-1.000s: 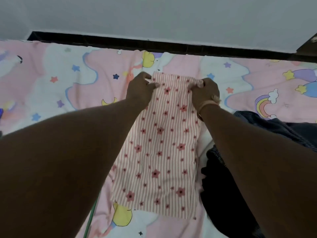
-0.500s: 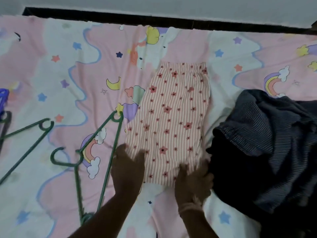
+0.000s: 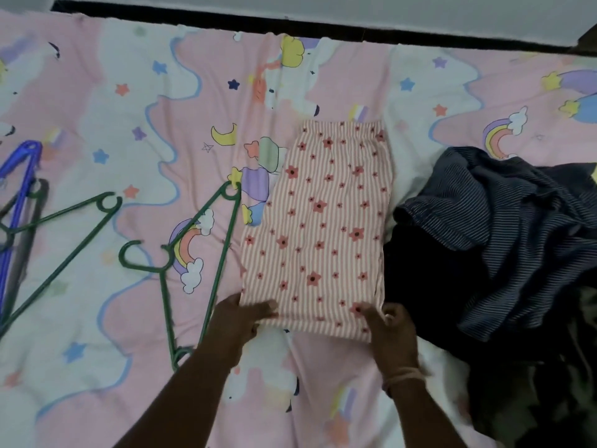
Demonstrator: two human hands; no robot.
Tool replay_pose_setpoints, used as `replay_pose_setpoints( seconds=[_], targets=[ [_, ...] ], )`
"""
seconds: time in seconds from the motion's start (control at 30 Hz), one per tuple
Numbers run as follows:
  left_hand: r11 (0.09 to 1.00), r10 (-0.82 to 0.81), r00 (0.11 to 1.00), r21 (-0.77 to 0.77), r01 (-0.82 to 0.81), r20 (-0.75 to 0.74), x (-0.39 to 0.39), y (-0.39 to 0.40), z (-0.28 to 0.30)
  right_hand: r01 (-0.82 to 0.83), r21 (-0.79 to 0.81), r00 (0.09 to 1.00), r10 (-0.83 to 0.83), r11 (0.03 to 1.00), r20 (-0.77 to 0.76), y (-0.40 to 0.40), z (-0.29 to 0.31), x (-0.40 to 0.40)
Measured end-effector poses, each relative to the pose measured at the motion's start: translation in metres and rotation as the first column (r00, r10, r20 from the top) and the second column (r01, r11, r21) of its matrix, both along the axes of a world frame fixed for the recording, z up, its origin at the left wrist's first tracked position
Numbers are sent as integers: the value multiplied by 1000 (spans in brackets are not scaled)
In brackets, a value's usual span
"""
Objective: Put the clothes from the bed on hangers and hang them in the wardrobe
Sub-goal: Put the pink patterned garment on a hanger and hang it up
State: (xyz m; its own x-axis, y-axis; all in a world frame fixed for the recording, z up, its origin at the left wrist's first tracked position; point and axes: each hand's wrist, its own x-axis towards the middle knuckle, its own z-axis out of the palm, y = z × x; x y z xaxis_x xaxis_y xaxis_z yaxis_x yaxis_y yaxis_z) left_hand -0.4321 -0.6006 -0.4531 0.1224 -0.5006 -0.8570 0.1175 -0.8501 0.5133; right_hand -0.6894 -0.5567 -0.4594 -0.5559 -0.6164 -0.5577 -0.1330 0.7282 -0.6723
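Lying flat in the middle of the frame, the striped garment (image 3: 318, 227) is a folded oblong of thin pink and white stripes scattered with red star-shaped flowers, its gathered waistband at the upper end and its lower hem toward the bottom of the frame. It rests on the bed sheet (image 3: 129, 101), a pink and white print with rainbows, stars and moons. My left hand (image 3: 240, 321) pinches the lower left corner of the cloth, thumb on top and fingers tucked beneath the edge. My right hand (image 3: 392, 334) grips the lower right corner, fingers curled over the hem, with a band around that wrist. So the garment stretches away from both grips toward the upper part of the frame, its lower edge spanning between my hands. Just left of it lies a green hanger (image 3: 197, 250), its long bar running close along the garment's left edge and its lower end passing under my left forearm. Farther left sits a second green hanger (image 3: 64, 250), and at the left border a blue hanger (image 3: 17, 195) over a dark one that I cannot make out well. On the right, a dark blue striped heap of clothes (image 3: 504, 240) comes right up to the garment's right edge. Bare sheet lies above the waistband up to the dark bed edge (image 3: 323, 27) along the top of the frame, and also below the hem between my forearms.
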Motion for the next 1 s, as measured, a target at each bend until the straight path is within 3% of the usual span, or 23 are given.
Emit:
replay_pose_setpoints(
  seconds=[0.07,0.17,0.27,0.33,0.37,0.43,0.5,0.53,0.63,0.7,0.8,0.9,1.0],
  targets=[
    [994,-87,965,-43,100,247,-8,13,-5,32,-18,999,-32,999,-20,16,-5,18],
    [961,-177,783,-65,267,596,-16,11,8,18,74,979,-2,997,-205,19,-10,33],
    [926,16,485,-196,324,874,3,10,13,18,71,874,19,997,-486,9,-3,54],
    [943,50,317,-149,296,947,24,9,7,-39,44,757,58,998,-650,2,7,75],
    [977,7,322,-74,198,947,38,6,3,-98,24,733,88,995,-675,0,11,86],
    [997,-76,486,66,38,871,62,1,-1,-198,-5,752,149,980,-642,-1,12,103],
    [997,-62,635,81,0,770,79,-2,-5,-253,-31,789,188,967,-586,-3,11,118],
    [999,-43,666,42,17,745,85,-4,-5,-287,-46,799,212,957,-562,-4,10,124],
    [982,24,615,-135,134,788,93,-1,7,-425,-126,812,315,897,-492,-7,11,134],
    [931,166,597,-324,167,785,93,6,23,-511,-204,792,365,835,-490,-11,21,138],
    [823,329,666,-548,146,670,91,17,54,-556,-325,782,351,765,-515,-23,51,146],
    [743,303,756,-640,193,580,94,28,78,-517,-427,819,283,742,-500,-35,81,150],
    [725,161,840,-639,255,519,89,33,92,-513,-452,817,255,729,-517,-44,101,149]
  ],
)
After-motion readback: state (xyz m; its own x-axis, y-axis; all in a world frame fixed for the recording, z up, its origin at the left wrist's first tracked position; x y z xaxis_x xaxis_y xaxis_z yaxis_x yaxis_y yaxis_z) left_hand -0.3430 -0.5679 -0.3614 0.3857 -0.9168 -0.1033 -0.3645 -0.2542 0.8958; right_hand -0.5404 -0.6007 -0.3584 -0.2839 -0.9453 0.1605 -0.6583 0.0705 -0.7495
